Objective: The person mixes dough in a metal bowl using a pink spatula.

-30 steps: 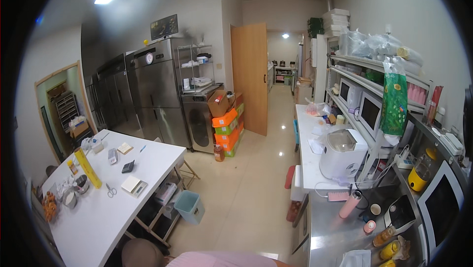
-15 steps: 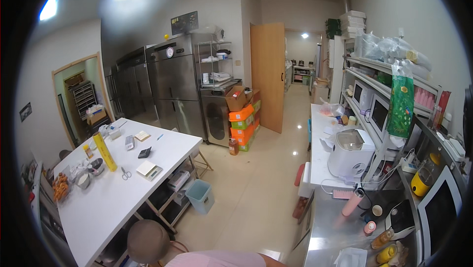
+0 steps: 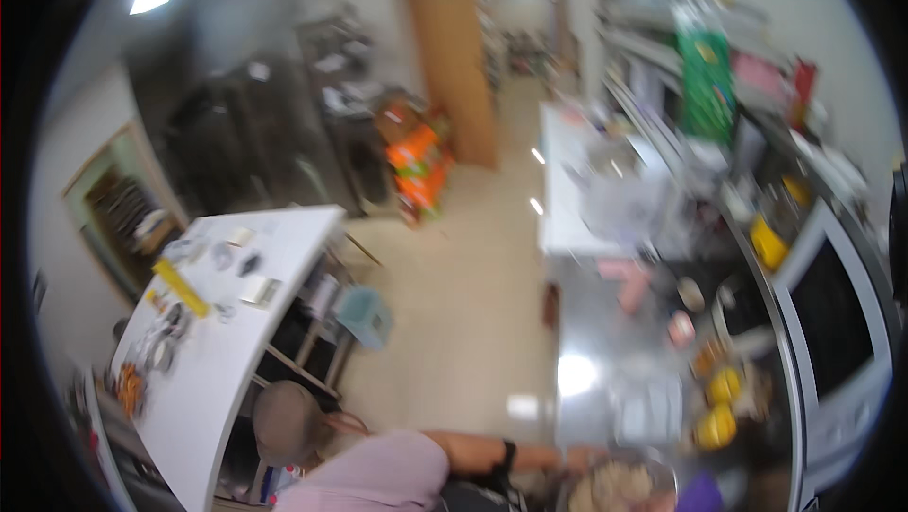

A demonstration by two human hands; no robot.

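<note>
Neither my left hand nor my right hand shows in the picture. A co-worker in a brown cap [image 3: 287, 422] and pink top [image 3: 378, 474] stands at the lower edge, between the white table and the steel counter. The co-worker's arm [image 3: 468, 452], with a black band at the wrist, reaches right to a container of beige pieces [image 3: 615, 488] on the counter. Their fingers are too blurred to read. Beside the container is a purple thing [image 3: 698, 493] whose kind I cannot make out.
The white table [image 3: 213, 389] on the left bears a yellow roll [image 3: 181, 288] and small items. A bluish bin [image 3: 366, 317] stands on the floor. Yellow-lidded jars [image 3: 716, 427] and a pink bottle [image 3: 632, 287] stand on the steel counter [image 3: 591, 323]. Orange boxes [image 3: 413, 167] are stacked farther back.
The view has tilted down and swung to the right, with blur. More of the steel counter now shows, and the co-worker's arm, the beige-filled container and the purple thing have come into view.
</note>
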